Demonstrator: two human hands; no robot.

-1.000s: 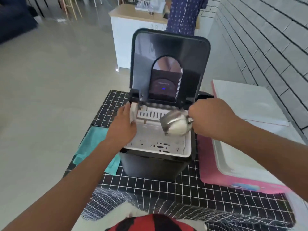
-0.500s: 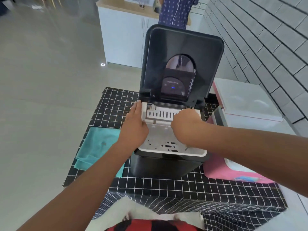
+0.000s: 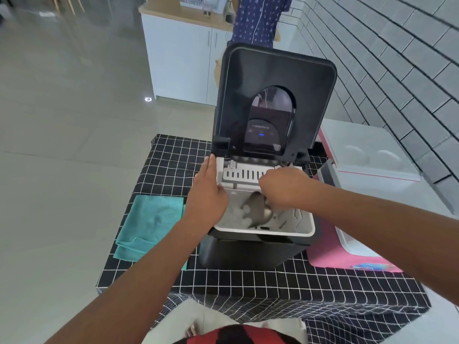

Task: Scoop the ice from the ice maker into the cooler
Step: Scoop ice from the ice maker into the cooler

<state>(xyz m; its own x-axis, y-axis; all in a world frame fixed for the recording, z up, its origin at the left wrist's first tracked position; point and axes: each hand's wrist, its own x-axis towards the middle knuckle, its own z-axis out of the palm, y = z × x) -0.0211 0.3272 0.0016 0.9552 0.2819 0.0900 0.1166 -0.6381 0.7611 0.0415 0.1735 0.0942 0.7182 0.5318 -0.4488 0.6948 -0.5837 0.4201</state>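
Observation:
The black ice maker (image 3: 253, 249) stands on the table with its lid (image 3: 273, 78) raised upright. Inside sits a white ice basket (image 3: 300, 228) with a few pale ice pieces (image 3: 242, 214) at its left. My right hand (image 3: 283, 188) grips a metal scoop (image 3: 258, 211), whose bowl is down inside the basket among the ice. My left hand (image 3: 207, 192) rests with straight fingers along the basket's left rim. The pink and white cooler (image 3: 347, 259) lies to the right of the ice maker, its lid (image 3: 367, 150) propped open behind it.
A black grid-pattern cloth (image 3: 236, 279) covers the table. A folded teal towel (image 3: 149, 224) lies left of the ice maker. A grey brick wall (image 3: 397, 58) runs along the right. A white cabinet (image 3: 183, 58) and a person in dark blue (image 3: 258, 18) stand behind.
My right hand has brought the scoop from above the basket's right side down into the basket among the ice. My left hand stays on the basket's left rim.

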